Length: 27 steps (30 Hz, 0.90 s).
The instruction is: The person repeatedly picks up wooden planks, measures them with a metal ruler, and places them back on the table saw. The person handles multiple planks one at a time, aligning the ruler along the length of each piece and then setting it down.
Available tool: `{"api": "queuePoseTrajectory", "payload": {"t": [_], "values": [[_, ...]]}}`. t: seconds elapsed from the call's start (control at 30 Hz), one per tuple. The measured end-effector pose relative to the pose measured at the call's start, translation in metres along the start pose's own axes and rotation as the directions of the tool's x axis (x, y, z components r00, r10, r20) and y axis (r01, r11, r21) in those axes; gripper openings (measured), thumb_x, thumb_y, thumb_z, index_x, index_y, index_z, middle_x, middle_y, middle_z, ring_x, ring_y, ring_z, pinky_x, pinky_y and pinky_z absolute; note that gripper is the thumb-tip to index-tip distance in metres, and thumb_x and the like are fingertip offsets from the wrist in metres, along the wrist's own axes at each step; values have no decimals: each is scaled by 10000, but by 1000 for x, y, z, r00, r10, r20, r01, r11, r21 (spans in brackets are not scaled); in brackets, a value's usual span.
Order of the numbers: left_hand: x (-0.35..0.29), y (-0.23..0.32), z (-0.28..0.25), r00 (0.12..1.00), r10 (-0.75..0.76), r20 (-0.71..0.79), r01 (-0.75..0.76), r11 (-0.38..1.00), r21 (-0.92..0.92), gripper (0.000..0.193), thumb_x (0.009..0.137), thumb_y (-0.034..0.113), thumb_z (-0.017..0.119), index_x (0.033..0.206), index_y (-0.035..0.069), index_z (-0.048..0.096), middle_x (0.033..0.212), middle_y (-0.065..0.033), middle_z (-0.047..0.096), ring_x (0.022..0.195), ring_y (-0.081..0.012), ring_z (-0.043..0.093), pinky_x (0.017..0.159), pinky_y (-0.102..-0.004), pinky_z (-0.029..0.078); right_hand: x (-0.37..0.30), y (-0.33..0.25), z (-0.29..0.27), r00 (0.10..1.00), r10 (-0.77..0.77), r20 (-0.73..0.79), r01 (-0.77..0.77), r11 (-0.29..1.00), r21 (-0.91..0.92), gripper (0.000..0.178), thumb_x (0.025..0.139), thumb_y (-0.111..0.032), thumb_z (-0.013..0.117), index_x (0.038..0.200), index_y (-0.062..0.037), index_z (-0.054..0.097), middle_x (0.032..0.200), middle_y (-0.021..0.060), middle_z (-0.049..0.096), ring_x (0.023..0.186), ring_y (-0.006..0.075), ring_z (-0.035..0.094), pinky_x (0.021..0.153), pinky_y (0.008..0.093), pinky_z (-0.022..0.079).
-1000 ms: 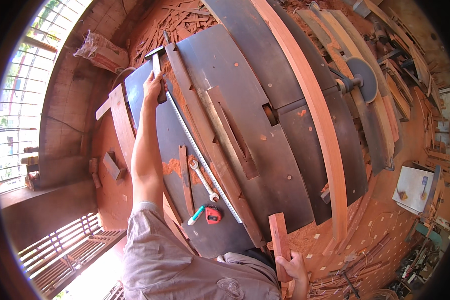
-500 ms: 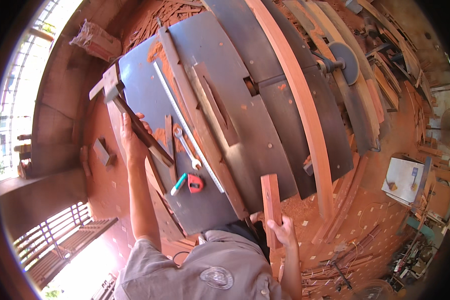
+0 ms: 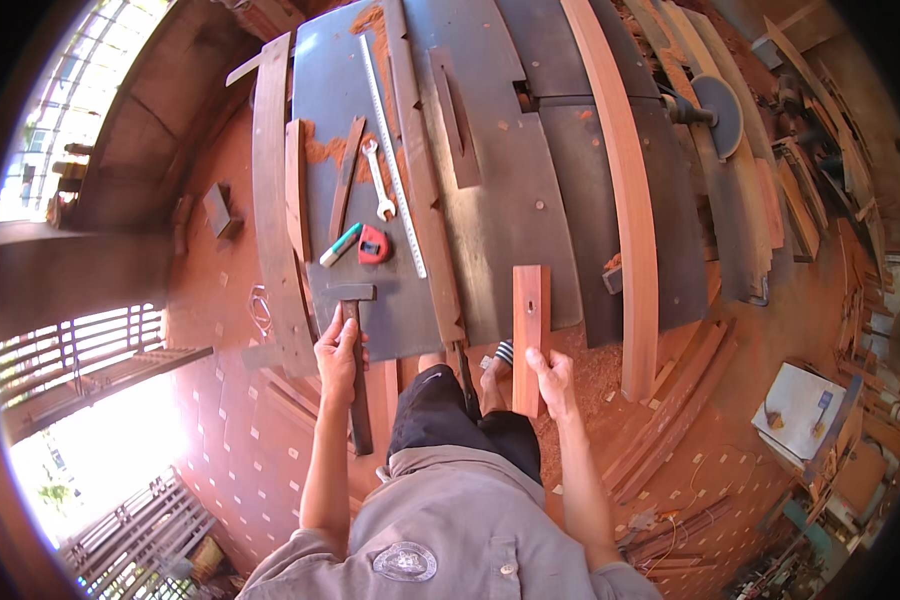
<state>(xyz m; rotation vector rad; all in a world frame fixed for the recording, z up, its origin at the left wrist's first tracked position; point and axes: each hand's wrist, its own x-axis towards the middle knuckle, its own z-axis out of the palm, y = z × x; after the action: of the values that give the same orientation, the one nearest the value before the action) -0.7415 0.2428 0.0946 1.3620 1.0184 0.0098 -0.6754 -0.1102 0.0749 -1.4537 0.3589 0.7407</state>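
Open gap between hammer (image 3: 358, 402) and block (image 3: 530, 335)

2 hands (image 3: 338, 358) (image 3: 554, 382), 1 hammer (image 3: 359, 400), 1 wrench (image 3: 378, 180).

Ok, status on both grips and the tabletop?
Left grip: closed on hammer. Right grip: holding reddish wood piece. Wrench, red tape measure lying on metal tabletop.

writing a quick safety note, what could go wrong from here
The hammer in the left hand could knock the red tape measure, which shows just beyond its head. The slotted wooden block, gripped only by the right hand, might slip onto the foot seen beside it.
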Motion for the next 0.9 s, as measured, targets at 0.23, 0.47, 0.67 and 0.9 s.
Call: {"api": "queuePoseTrajectory", "payload": {"t": [0.23,0.47,0.67,0.9], "values": [[-56,-104,24,988,-21,-151,-8,981,-194,628,1057,228,613,1604,86,338,805,-15,623,573,-88,568,481,-240,488,30,65,-29,998,-61,-30,59,997,-57,550,1002,-496,652,1052,50,704,907,96,732,780,135,686,703,290,551],[-94,-134,79,999,-11,-44,1,975,-221,643,1066,222,595,1621,97,295,826,-19,620,600,-95,582,510,-248,506,18,51,-19,999,41,3,-41,997,68,666,992,-563,626,1106,92,673,932,157,740,802,201,737,723,321,608],[-86,-131,83,989,37,-146,-77,957,-279,637,1061,232,609,1609,75,323,798,-5,612,588,-78,563,512,-233,495,18,51,-20,999,46,5,-46,997,68,678,988,-582,618,1088,86,673,919,153,736,790,204,736,722,324,607],[-85,-124,81,982,38,-183,-87,960,-266,609,1058,203,607,1597,74,355,750,-5,594,556,-78,548,480,-239,485,17,43,-19,999,36,17,-37,997,70,670,976,-603,625,1050,61,678,887,138,725,763,199,727,699,327,595]]}}
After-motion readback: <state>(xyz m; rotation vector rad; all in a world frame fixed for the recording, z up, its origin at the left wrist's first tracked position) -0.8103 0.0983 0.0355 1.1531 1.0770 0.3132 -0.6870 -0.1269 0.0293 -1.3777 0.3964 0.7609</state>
